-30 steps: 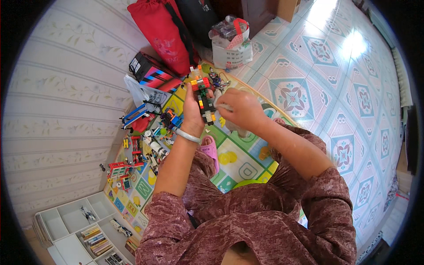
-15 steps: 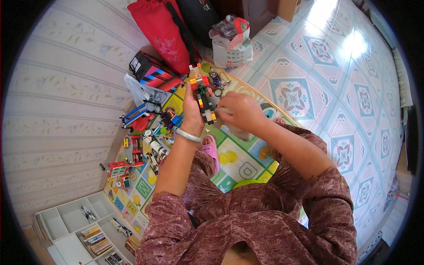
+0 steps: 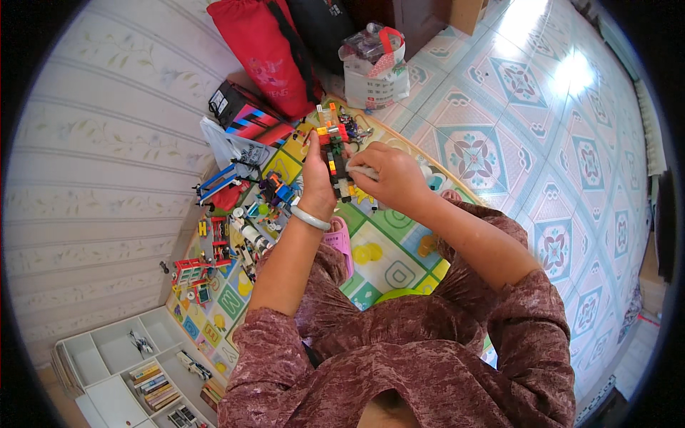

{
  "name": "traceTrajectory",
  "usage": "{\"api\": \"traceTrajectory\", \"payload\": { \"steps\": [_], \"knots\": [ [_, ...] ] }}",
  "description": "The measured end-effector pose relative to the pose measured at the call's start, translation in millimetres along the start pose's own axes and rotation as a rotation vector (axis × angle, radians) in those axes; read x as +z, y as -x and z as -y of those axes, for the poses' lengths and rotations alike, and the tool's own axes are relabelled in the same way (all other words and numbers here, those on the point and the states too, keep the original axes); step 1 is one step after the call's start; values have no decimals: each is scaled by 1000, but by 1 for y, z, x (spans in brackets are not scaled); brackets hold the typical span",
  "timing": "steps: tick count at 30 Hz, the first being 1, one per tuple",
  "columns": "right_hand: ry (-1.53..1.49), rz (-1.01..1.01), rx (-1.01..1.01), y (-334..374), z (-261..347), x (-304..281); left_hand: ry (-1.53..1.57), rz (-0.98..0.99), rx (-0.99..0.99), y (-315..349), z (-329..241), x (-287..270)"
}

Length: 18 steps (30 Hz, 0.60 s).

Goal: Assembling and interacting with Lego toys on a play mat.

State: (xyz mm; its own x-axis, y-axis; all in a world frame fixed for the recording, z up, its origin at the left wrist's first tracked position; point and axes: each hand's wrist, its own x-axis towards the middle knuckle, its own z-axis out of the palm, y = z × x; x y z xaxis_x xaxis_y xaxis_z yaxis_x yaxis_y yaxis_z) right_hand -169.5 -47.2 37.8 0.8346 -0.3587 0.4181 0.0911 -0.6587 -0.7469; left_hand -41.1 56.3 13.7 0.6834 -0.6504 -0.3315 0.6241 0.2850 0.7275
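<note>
My left hand [image 3: 315,178] is closed along the left side of a toy-brick model [image 3: 335,158], long and dark, with yellow, orange, red, white and green pieces. It is held up above the play mat, its far end pointing away from me. My right hand [image 3: 394,175] is pinched around a pale greyish-white strip [image 3: 364,171], whose kind I cannot make out. The tip of that strip meets the right side of the model. A light bracelet [image 3: 310,217] circles my left wrist.
More toy-brick models, among them a blue one [image 3: 217,183] and a red one [image 3: 189,272], crowd the mat's left side. A white bag [image 3: 376,82] and a red bag [image 3: 267,60] stand at the far edge. A white shelf [image 3: 121,349] holds books at lower left.
Both hands and the model have shifted slightly to the right. A pale blurred shape that hung below my right hand no longer shows there; the strip now lies against the model.
</note>
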Motion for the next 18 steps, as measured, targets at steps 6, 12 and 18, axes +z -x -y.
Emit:
{"api": "traceTrajectory", "payload": {
  "steps": [6, 12, 18],
  "knots": [
    [-82, 86, 83, 3, -5, -2, -2, -11, 27, -9, 3, -16],
    [-73, 92, 53, 0, -5, -13, 44, 21, 9, -12, 1, -18],
    [-95, -2, 144, 1, -1, -6, -3, 28, -1, -1, 2, -1]
  ]
}}
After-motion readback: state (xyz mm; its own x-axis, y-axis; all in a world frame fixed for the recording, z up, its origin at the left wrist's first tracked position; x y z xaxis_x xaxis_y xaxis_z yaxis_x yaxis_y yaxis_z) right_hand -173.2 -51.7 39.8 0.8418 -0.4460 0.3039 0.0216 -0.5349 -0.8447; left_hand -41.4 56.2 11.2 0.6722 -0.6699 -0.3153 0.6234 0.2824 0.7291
